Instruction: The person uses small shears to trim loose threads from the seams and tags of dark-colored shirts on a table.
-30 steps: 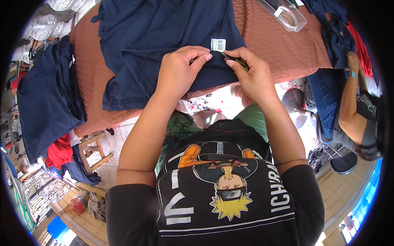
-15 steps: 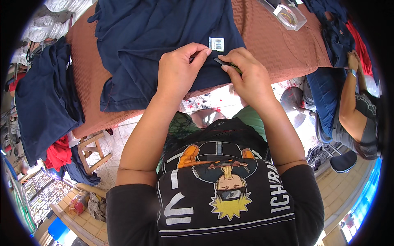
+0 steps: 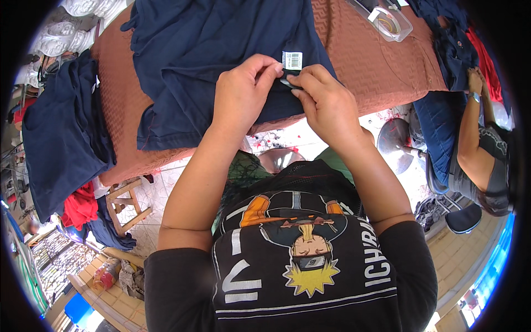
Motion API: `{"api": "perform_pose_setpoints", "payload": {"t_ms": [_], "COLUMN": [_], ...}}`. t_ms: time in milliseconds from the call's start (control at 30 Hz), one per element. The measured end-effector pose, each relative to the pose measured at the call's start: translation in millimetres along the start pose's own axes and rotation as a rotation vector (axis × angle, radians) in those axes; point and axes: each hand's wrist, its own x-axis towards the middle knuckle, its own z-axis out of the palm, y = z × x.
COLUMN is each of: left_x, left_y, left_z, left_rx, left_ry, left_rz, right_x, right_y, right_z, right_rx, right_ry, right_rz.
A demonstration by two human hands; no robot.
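Observation:
A dark navy garment [image 3: 193, 66] lies over the brown-covered table in front of me. A white printed label [image 3: 292, 60] sticks up from it, just beyond my fingertips. My left hand [image 3: 243, 91] is closed in a pinch at the cloth beside the label's lower left corner. Just to the right, my right hand [image 3: 329, 102] is closed round a small pointed cutting tool, which looks like thread snips [image 3: 287, 83]. Its metal tip points left toward the pinched spot, and the handle is mostly hidden inside my fingers.
The brown textured cover [image 3: 370, 66] spans the table. More navy garments [image 3: 63, 133] hang over its left end, above red cloth [image 3: 80, 207] and a wooden stool [image 3: 128, 207]. A clear plastic container [image 3: 394, 25] stands far right. Another person [image 3: 481, 149] handles dark cloth at the right.
My right hand has shifted slightly up and left, bringing the snips' tip nearer my left fingertips. My left hand stays pinched beside the label, moving very little.

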Motion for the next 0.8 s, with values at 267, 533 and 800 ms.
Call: {"api": "perform_pose_setpoints", "payload": {"t_ms": [267,533,800], "left_x": [4,0,-15], "left_y": [-7,-7,9], "left_z": [2,-3,-112], "left_rx": [-0.132,-0.142,-0.499], "left_ry": [-0.01,0.021,-0.6], "left_rz": [-0.007,0.081,0.343], "right_x": [-3,5,16], "right_y": [9,2,6], "right_z": [-8,4,-19], "right_rx": [0.088,0.053,-0.019], "right_ry": [0.017,0.023,0.104], "right_rz": [0.091,0.047,0.054]}}
